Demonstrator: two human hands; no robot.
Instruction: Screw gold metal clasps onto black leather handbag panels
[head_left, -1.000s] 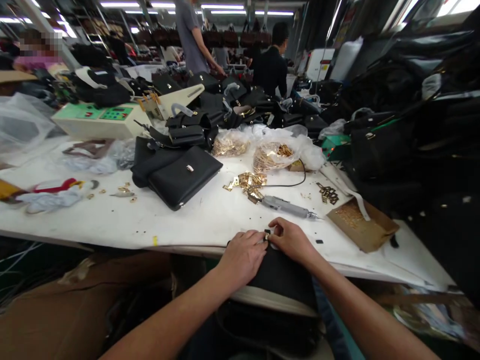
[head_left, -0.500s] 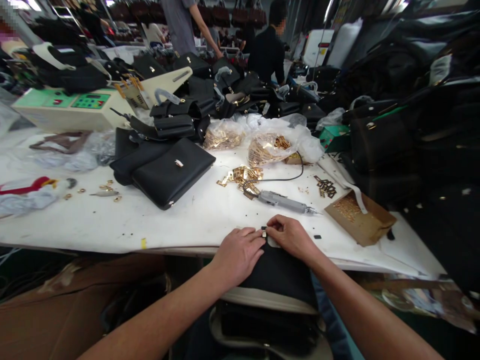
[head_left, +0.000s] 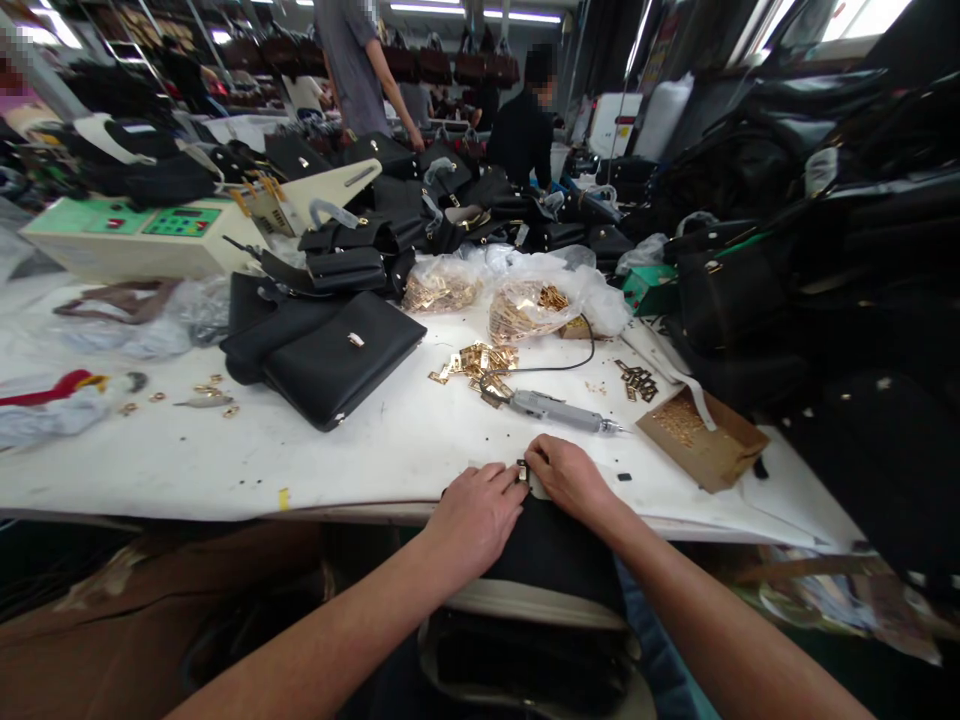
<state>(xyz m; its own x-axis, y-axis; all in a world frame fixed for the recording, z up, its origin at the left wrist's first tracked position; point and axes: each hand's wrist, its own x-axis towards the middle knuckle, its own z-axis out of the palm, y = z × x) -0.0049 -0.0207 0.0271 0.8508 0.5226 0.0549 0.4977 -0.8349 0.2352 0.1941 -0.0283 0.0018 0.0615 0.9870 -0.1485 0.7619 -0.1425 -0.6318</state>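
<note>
Across the foreground stretched a white table [head_left: 352, 470]. At its near edge lay a black bag [head_left: 559, 550]. The left hand [head_left: 476, 515] rested on it, fingers extended; the right hand [head_left: 566, 480] curled close by. Whether either gripped anything could not be told. Beyond lay a grey driver [head_left: 562, 411]; between the hands, a clasp [head_left: 523, 473].
</note>
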